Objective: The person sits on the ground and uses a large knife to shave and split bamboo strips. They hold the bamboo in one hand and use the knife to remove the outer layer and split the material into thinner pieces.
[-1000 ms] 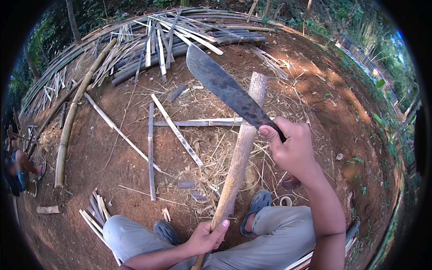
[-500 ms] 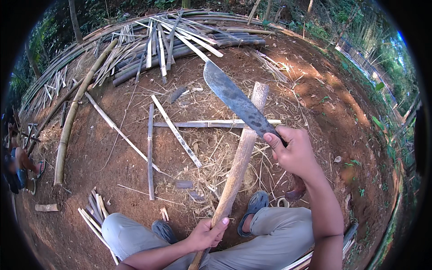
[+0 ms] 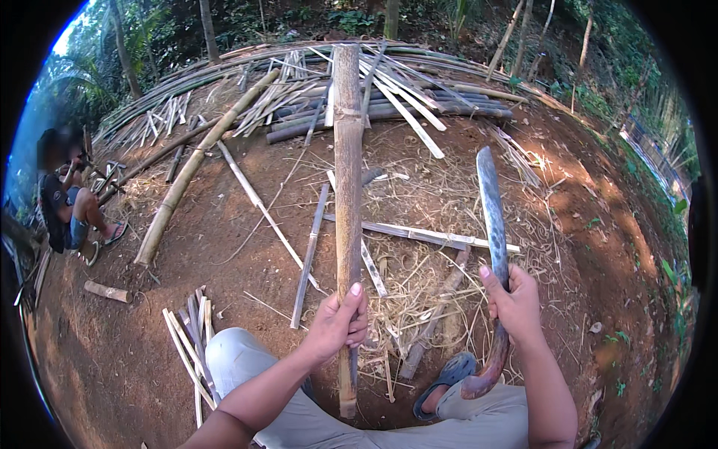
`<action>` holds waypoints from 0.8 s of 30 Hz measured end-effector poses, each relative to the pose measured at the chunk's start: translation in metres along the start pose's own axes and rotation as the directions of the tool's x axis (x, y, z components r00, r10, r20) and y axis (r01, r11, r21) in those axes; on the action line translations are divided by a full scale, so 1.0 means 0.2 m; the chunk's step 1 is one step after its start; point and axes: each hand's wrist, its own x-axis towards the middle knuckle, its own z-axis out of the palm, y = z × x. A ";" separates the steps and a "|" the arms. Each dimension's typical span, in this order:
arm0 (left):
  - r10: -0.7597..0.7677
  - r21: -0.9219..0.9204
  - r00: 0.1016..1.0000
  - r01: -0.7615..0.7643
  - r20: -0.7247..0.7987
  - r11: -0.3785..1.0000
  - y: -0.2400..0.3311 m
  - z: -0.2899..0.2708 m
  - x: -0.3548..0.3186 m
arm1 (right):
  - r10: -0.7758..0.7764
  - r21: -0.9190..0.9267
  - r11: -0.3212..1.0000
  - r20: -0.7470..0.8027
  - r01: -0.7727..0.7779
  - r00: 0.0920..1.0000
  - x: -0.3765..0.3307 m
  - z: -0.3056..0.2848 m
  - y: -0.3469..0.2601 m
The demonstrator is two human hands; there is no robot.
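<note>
Head view — left hand closed round bamboo, right hand round machete — thumbs uppermost.

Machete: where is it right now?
In the head view, the machete is right of centre, gripped in the right hand, to the right of the bamboo pole that the left hand holds.

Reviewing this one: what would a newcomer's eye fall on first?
First, the long bamboo pole standing out up the middle of the view, gripped toward its lower end by the left hand. Next, the machete, blade up in the right hand at the right; beyond lies a heap of poles and strips.
</note>
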 end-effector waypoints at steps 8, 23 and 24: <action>0.389 0.376 0.918 -0.333 -0.083 0.865 -0.41 0.05 0.13 | -0.262 -0.079 0.957 0.181 0.279 0.948 -0.13 0.46 0.02; 0.950 0.569 0.304 -0.769 -0.077 0.292 0.27 -0.08 -0.04 | -0.319 -0.119 0.926 0.265 0.359 0.910 -0.06 0.59 0.02; 0.970 0.509 0.233 -0.828 -0.067 0.234 0.41 -0.08 -0.04 | -0.326 -0.098 0.926 0.280 0.364 0.903 -0.06 0.60 0.03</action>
